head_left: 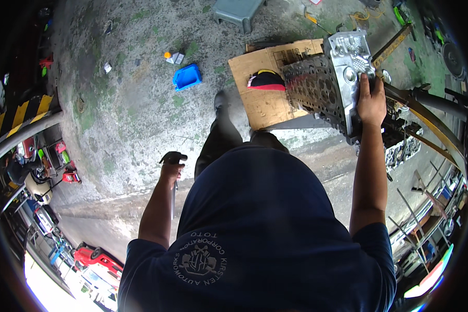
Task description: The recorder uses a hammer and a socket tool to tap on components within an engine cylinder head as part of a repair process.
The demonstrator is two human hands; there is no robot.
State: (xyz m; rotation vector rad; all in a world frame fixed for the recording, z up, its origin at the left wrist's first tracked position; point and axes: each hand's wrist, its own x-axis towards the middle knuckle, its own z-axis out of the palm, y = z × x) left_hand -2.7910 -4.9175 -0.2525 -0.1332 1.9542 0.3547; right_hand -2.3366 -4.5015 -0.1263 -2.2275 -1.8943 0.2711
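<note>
My left hand [170, 170] is closed around a dark hammer-like tool [174, 156], its head above my fist and a thin shaft hanging below. Stretched out, the fingers of my right hand [372, 104] lie on the silver metal cover [349, 62] of an engine block. The block's dark face [312, 86], with a row of round openings, is turned to the left. A bent metal stand arm [426, 112] runs up to the engine from the right. Its lower side is partly hidden by my hand and forearm.
Cardboard [255, 106] lies on the floor beside the engine, with a black, red and yellow cap [266, 80] on it. Farther left are a blue plastic tray [187, 77] and a small orange-capped bottle [168, 55]. A grey stool [237, 11] stands ahead; metal parts [403, 151] lie right.
</note>
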